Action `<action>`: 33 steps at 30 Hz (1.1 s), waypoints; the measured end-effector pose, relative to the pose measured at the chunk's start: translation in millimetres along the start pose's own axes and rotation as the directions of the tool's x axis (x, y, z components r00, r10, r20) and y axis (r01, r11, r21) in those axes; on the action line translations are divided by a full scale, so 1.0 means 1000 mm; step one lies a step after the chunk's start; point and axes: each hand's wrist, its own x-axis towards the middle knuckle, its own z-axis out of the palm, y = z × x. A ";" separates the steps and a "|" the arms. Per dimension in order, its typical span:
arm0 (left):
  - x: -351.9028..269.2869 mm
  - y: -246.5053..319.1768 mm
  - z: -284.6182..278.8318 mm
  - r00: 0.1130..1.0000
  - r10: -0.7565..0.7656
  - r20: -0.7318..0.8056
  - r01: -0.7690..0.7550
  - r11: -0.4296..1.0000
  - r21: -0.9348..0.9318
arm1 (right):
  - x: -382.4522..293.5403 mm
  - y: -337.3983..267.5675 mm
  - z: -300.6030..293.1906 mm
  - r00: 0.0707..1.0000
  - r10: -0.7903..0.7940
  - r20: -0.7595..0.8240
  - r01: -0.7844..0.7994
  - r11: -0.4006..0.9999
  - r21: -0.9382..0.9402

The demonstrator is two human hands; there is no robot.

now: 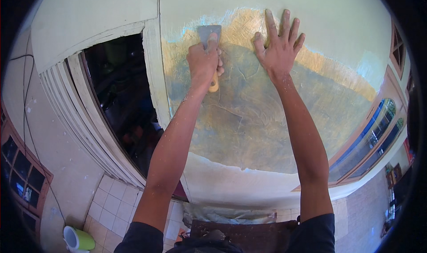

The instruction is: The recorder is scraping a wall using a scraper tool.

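My left hand point(204, 61) grips a scraper point(209, 30) by its yellowish handle, the thumb pressed along the flat metal blade. That blade lies against the wall near the ragged upper edge of a bared patch point(253, 109). My right hand point(280, 49) rests on the wall to the right with its fingers spread and holds nothing. Under and around both hands runs a scratched tan band point(247, 23). Pale green paint point(320, 16) covers the wall above it. White flecks cling to both forearms.
A doorway point(120, 103) with a dark interior and slatted shutter point(96, 119) stands at left. To the right is a framed window point(370, 143). Below me are a dark brown surface point(240, 234) and floor tiles point(115, 201). A green bucket point(85, 240) sits lower left, near a hanging cable point(43, 166).
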 end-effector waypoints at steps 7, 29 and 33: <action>0.011 0.009 -0.001 0.999 0.039 0.007 -0.039 0.999 0.031 | 0.001 -0.002 0.003 1.000 0.003 -0.024 -0.003 1.000 -0.005; 0.011 -0.012 -0.012 1.000 0.002 0.025 0.002 0.986 -0.170 | -0.004 -0.006 0.007 1.000 -0.010 -0.022 0.010 1.000 -0.005; 0.011 -0.007 -0.007 0.994 -0.056 0.092 0.078 0.964 -0.256 | -0.004 -0.006 0.007 1.000 -0.005 -0.012 0.004 1.000 -0.016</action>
